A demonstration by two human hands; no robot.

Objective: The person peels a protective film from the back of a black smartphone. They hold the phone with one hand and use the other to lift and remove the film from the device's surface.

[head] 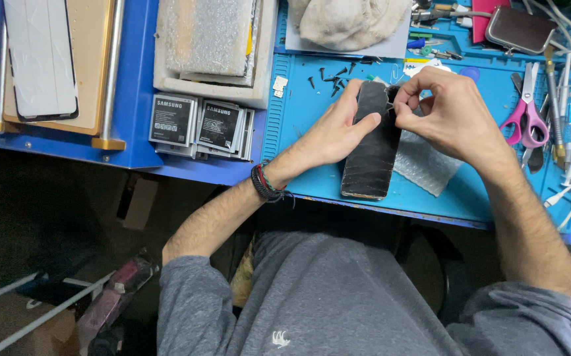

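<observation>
Both hands are gripping a dark phone [371, 142] over the blue mat [430, 191] on the counter: left hand [338, 132] is steadying its edge, right hand [440, 112] is pinching closed at its top, working it.

- Grey sweatshirt [338, 296], both sleeves pushed up to the elbows.
- Small white emblem [281, 339] on the chest, at 6 o'clock.
- Dark braided bracelets [266, 183], with red and green threads, on the left wrist.
</observation>
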